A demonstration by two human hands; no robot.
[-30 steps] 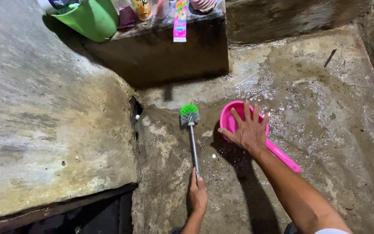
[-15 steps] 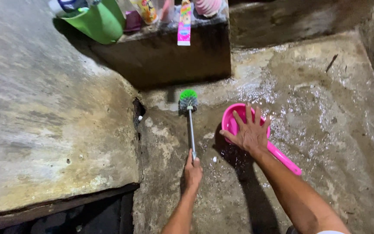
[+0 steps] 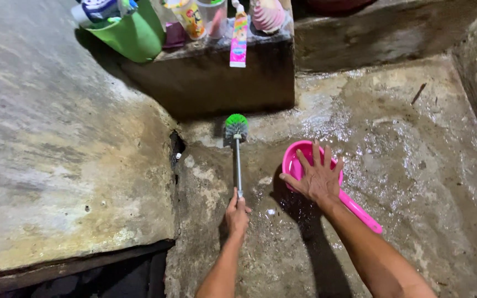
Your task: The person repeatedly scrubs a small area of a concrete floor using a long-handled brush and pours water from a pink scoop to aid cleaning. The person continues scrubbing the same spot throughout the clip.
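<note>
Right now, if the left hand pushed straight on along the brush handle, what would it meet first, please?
Probably the dark concrete ledge wall: the left hand points the green-bristled, metal-handled brush at its base, though depth is hard to judge.

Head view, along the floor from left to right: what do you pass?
Wall gap → left hand gripping the brush handle → right hand spread over the pink dipper → bare wet concrete floor.
</note>
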